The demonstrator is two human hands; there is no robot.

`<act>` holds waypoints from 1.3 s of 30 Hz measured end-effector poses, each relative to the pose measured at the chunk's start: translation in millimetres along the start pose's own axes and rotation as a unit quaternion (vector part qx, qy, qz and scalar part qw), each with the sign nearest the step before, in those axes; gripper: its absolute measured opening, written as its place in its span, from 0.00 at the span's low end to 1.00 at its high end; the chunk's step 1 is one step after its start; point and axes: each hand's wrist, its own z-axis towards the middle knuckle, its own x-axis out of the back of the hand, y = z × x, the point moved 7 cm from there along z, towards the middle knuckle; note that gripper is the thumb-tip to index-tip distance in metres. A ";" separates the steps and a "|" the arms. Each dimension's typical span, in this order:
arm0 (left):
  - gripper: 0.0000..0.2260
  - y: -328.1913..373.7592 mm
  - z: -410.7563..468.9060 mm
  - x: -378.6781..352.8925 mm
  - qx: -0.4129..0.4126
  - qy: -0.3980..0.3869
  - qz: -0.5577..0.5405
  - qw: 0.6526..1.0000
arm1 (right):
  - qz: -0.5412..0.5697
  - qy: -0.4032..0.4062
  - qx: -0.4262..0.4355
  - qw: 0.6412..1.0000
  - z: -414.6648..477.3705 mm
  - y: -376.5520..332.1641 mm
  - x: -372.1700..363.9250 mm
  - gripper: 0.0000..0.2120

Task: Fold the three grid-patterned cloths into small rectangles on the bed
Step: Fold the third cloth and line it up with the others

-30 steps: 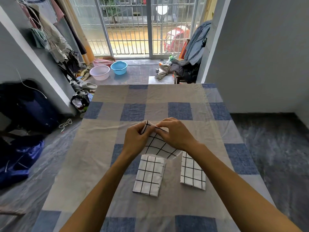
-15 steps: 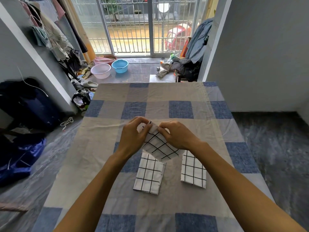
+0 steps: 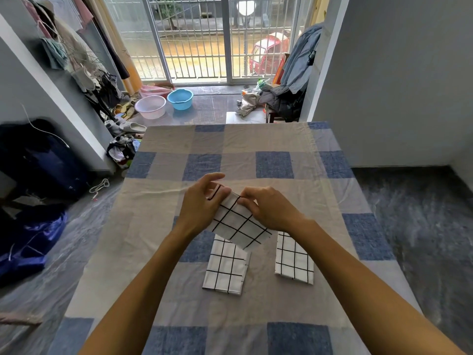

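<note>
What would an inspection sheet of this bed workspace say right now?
Surface: bed under a blue-and-beige checked sheet, wrinkled.
Job's things: left folded cloth and right folded cloth lie flat, apart; third cloth held, part-folded.
Clutter: blue basin and pale basin on the floor beyond the bed.
Grippers: left hand and right hand pinch the third cloth's top edge.
Cables: white cord on the floor left of the bed.
Surroundings: barred door ahead, hanging clothes at left.
</note>
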 end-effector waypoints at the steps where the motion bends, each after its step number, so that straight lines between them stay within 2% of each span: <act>1: 0.07 -0.1 0.7 -1.5 -0.002 -0.010 0.014 1.000 | 0.002 0.002 0.005 1.000 -0.7 -1.5 -0.5 0.12; 4: 0.02 -0.5 0.5 2.7 -0.007 0.017 -0.001 1.000 | 0.003 0.004 -0.003 1.000 -2.0 -0.5 -2.9 0.12; 7: 0.03 -10.8 -0.7 13.2 0.018 0.065 -0.045 0.997 | -0.007 -0.006 -0.016 1.000 -3.5 6.2 -8.7 0.12; 13: 0.02 -27.1 -5.2 22.6 0.048 0.094 -0.082 0.991 | -0.030 0.006 -0.030 0.999 -2.9 17.1 -0.9 0.14; 15: 0.03 -29.9 -5.4 22.6 0.033 0.092 -0.037 0.995 | -0.057 -0.005 -0.032 0.998 -0.7 17.6 1.2 0.14; 17: 0.07 -20.2 -5.3 19.9 -0.060 0.080 0.094 0.991 | -0.105 -0.024 -0.028 0.994 1.8 16.4 -0.5 0.14; 19: 0.14 -8.1 -6.1 3.3 -0.166 0.027 0.232 0.958 | -0.145 -0.034 -0.017 0.989 4.3 12.2 -2.4 0.14; 20: 0.16 -4.9 -6.6 -7.2 -0.193 -0.007 0.271 0.943 | -0.155 -0.035 -0.010 0.987 5.2 9.5 -2.8 0.14; 22: 0.11 -0.9 -9.1 -24.6 -0.212 -0.053 0.294 0.930 | -0.163 -0.039 0.006 0.986 6.8 3.3 -4.2 0.13; 25: 0.02 -2.6 -10.0 -28.7 -0.189 -0.055 0.213 0.957 | -0.127 -0.037 0.012 0.991 6.2 0.0 -3.5 0.12; 29: 0.03 -27.3 -9.1 -13.8 -0.037 -0.023 0.060 0.997 | 0.021 0.018 -0.060 0.998 0.0 28.3 9.8 0.15; 33: 0.03 -48.9 -17.0 -7.2 0.092 -0.003 -0.116 0.989 | 0.134 0.040 -0.100 0.985 -7.0 41.7 16.8 0.18; 35: 0.03 -52.3 -20.4 -11.3 0.106 -0.013 -0.153 0.982 | 0.165 0.066 -0.096 0.979 -6.0 35.7 20.0 0.15; 39: 0.06 -46.5 -20.6 -20.3 0.096 -0.045 -0.149 0.983 | 0.163 0.120 -0.086 0.976 -0.4 20.9 27.6 0.06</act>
